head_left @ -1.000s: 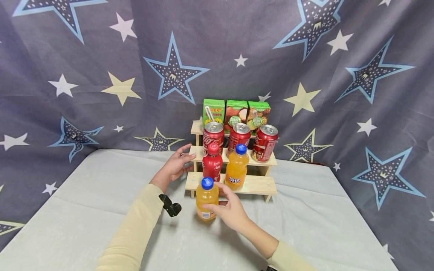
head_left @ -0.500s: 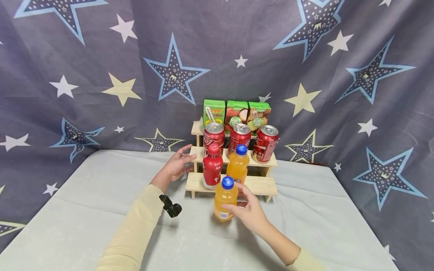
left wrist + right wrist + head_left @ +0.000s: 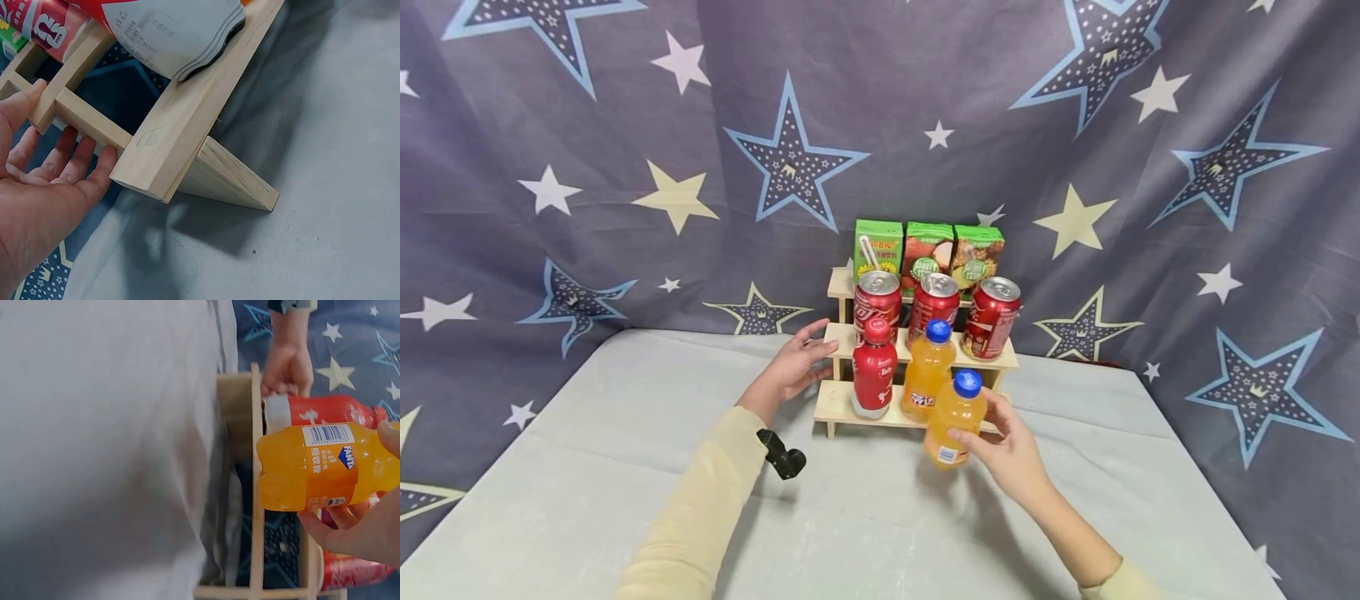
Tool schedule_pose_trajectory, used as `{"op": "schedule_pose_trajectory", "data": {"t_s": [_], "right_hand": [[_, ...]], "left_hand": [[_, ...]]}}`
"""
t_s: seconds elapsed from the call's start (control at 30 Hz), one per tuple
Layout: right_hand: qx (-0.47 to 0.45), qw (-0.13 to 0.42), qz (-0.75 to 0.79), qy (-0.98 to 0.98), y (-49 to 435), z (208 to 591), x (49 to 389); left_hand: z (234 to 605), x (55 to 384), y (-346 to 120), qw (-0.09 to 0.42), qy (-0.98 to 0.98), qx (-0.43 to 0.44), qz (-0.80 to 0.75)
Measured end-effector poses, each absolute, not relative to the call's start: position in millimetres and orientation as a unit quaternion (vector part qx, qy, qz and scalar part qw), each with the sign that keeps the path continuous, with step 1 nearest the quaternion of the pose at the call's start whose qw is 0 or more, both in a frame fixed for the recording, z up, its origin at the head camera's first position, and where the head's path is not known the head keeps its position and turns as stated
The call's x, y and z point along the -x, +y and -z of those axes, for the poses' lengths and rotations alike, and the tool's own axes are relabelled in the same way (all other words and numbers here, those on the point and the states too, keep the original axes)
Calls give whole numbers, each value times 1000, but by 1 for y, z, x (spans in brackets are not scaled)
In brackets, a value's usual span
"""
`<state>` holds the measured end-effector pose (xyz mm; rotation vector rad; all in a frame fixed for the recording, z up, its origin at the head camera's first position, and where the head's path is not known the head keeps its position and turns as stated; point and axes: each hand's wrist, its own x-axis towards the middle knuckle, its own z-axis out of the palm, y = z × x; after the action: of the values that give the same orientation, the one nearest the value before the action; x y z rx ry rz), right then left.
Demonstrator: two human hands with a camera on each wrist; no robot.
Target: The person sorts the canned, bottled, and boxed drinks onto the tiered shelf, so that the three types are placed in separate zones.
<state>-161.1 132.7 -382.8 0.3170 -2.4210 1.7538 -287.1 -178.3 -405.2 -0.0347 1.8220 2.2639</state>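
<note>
My right hand [image 3: 1011,450] grips an orange Fanta bottle [image 3: 953,425] with a blue cap, thumb on one side and fingers on the other. The bottle tilts slightly, just in front of the right half of the wooden tiered stand's bottom step [image 3: 835,405]. On that step stand a red bottle [image 3: 874,375] and another orange bottle [image 3: 928,379]. At the stand's left end, my left hand [image 3: 797,362] holds the frame. In the left wrist view its thumb lies at the middle step's end, with the fingers against the side rail [image 3: 94,119].
Red cola cans [image 3: 992,321] line the middle step. Green-topped drink cartons [image 3: 929,250] fill the top step behind them. A pale cloth [image 3: 865,533] covers the table, and a star-patterned curtain [image 3: 880,108] hangs behind. A black wrist camera [image 3: 782,455] sticks out from the left sleeve.
My right hand has carried the orange bottle rightward past the red bottle and the other orange one, and slightly up towards the bottom step. My left hand stays at the stand.
</note>
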Motion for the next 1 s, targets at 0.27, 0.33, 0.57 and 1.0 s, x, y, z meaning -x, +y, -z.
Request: {"op": "schedule_pose_trajectory", "data": {"t_s": [0.27,0.33,0.57,1.0], "right_hand": [[-68,98,-564,-817,158,370,180],[-55,103,-563,-818,162,370,188],[-23,107,-572,-813,169,376,208],[-26,74,-574,-815,174,380,216]], "left_hand": [[404,290,-178,114,620,15,-776],[404,290,-178,114,621,15,-775],[408,293,-175,118,620,14,-776],[409,296,-170,123,626,19,-770]]}}
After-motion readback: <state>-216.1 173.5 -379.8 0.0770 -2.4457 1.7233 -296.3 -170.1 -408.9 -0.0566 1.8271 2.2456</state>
